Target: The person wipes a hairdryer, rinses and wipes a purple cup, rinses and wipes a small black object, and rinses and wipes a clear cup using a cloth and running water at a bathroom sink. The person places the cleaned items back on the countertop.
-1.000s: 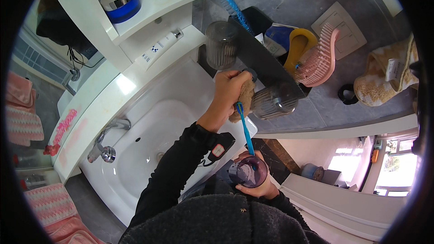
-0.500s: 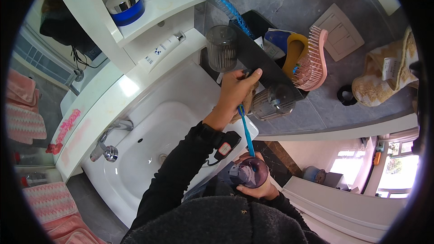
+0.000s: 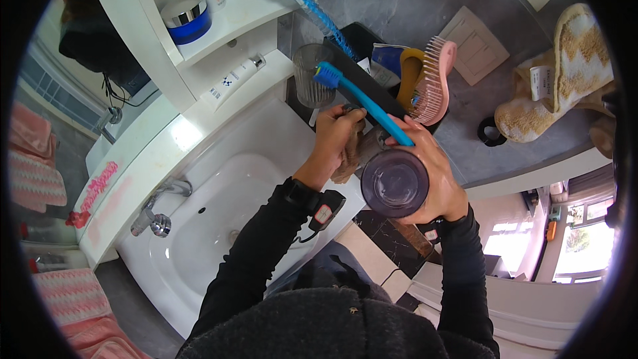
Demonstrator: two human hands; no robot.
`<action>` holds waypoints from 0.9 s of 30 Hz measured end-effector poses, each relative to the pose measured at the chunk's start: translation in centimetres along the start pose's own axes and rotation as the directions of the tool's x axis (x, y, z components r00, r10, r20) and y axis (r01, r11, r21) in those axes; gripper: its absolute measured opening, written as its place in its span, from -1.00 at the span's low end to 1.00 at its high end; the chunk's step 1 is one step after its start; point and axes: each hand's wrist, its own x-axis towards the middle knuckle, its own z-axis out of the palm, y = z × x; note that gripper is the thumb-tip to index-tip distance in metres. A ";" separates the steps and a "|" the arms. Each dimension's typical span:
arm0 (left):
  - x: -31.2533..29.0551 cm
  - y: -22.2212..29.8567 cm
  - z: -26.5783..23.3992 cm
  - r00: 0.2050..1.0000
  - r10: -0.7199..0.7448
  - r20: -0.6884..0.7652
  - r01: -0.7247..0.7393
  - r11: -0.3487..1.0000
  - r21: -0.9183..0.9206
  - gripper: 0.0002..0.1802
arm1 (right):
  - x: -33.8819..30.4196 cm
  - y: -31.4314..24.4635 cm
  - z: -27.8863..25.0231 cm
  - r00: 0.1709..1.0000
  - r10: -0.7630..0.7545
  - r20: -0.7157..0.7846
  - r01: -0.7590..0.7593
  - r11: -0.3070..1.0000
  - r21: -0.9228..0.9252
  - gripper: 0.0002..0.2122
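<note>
Cup (image 3: 395,185) and toothbrush (image 3: 373,110), farther forward than before, against right fingers (image 3: 421,135)

I now bring the right hand (image 3: 440,176) up from below to beside the left hand (image 3: 332,138), raising the purple cup (image 3: 395,185) and tilting the blue toothbrush (image 3: 369,104) further left.

The washbasin (image 3: 193,252), chrome tap (image 3: 159,225), pink towels (image 3: 73,298) and toothbrush (image 3: 371,106) show a home bathroom.
</note>
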 end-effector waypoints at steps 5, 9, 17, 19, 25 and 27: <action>0.2 0.1 0.0 0.999 0.032 -0.020 -0.033 0.998 -0.047 -0.86 | 0.7 1.1 1.0 0.999 -0.018 -0.031 0.018 1.000 0.022 -0.23; 0.1 -0.1 -0.3 0.996 0.082 0.023 -0.082 0.997 0.010 -0.86 | 0.6 1.6 1.3 0.998 -0.040 -0.043 0.040 0.999 0.006 -0.24; -0.7 -0.4 -0.4 1.000 0.022 0.006 -0.021 0.982 -0.190 -0.84 | 0.7 1.1 0.6 1.000 -0.008 -0.024 0.009 0.998 0.058 -0.32; -0.6 -0.6 -0.5 0.996 0.090 -0.008 -0.090 0.996 0.001 -0.84 | 0.7 1.1 0.6 1.000 -0.009 -0.030 0.011 0.998 0.070 -0.32; -0.2 -1.6 -0.8 0.989 0.144 -0.039 -0.144 0.990 0.007 -0.82 | 0.6 1.5 0.7 1.000 -0.012 0.003 0.012 1.000 0.028 -0.26; -0.3 -1.5 -0.9 0.969 0.245 -0.040 -0.237 0.962 0.138 -0.80 | 0.5 1.6 0.7 1.000 -0.006 0.002 0.006 0.999 0.032 -0.26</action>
